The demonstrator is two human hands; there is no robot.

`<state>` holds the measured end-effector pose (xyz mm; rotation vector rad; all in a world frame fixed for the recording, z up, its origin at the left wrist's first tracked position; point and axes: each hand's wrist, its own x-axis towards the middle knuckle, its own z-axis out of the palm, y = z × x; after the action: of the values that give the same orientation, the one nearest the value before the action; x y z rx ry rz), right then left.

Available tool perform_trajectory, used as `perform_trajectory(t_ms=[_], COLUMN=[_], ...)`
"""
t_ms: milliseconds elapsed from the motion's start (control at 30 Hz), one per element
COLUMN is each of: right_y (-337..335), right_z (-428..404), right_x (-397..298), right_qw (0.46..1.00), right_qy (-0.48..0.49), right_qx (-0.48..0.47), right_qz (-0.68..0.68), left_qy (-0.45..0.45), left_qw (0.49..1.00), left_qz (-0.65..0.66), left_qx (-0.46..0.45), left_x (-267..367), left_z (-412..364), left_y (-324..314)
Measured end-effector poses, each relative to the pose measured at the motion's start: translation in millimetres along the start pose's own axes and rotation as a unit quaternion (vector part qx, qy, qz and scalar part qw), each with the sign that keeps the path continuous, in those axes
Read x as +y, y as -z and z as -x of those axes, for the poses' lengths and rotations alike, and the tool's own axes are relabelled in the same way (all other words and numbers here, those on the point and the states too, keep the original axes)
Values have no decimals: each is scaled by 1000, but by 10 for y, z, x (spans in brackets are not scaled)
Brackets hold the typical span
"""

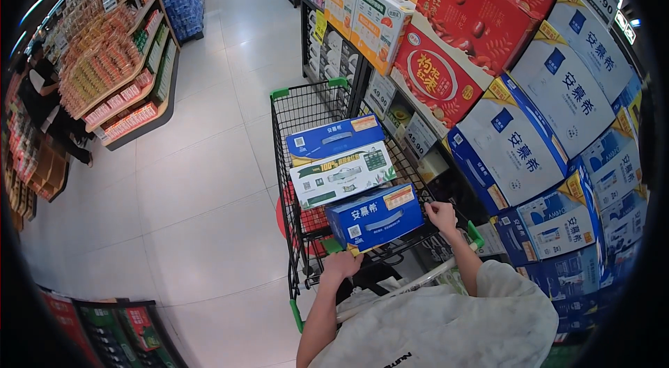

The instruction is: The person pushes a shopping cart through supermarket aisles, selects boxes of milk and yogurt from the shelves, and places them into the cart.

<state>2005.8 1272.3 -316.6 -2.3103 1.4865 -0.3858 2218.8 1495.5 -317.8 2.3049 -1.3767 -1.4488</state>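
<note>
A black wire shopping cart point(308, 99) with green corner caps stands in front of me. Inside it, nearest to me, is a blue drink carton box point(376, 219) with a carrying handle on its top. My left hand point(342, 265) grips the near left corner of this box, its fingers partly hidden. At the box's right end, my right hand point(442, 217) is curled around the edge, by the cart's side rail. Behind that box in the cart lie a white and green carton box point(345, 174) and another blue carton box point(334, 138). The cart's pale handlebar point(418, 282) crosses close to my body.
Stacked blue and white drink cartons point(507, 143) rise close on the right, beside red gift boxes point(475, 18) and orange-white cartons point(379, 23). Tiled floor point(209, 211) runs along the left. Farther left stand a tiered snack shelf point(130, 54) and a person point(44, 91) in dark clothes.
</note>
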Motion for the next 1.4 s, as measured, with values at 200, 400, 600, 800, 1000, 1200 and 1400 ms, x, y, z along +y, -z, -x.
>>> perform_trajectory(t_ms=[200, 400, 600, 800, 1000, 1200, 1400], right_y=[-26, -49, -41, -98, -181, -360, -494], right_z=[-4, 4, -26, -82, -223, -413, -583], right_x=[16, 25, -116, -222, -404, -568, -707], right_qw=[1000, 999, 999, 999, 996, 990, 987], right_qy=[8, 26, 22, -5, -56, -108, -121], right_qx=[11, -27, -27, -37, -57, -74, -93], right_qz=[-18, 7, 11, 16, 43, 48, 53], left_qy=[-5, -15, -16, -25, -50, -75, -82], left_qw=[1000, 1000, 1000, 999, 998, 997, 997], left_qz=[-1, 7, -2, -9, -23, -10, -10], left_qx=[15, 13, -10, -29, -36, 3, 2], left_x=[-1, -50, -98, -258, -393, -607, -718], left_z=[23, 2, -40, -239, -384, -605, -691], left_y=[-2, -17, 125, 185, 520, 876, 1182])
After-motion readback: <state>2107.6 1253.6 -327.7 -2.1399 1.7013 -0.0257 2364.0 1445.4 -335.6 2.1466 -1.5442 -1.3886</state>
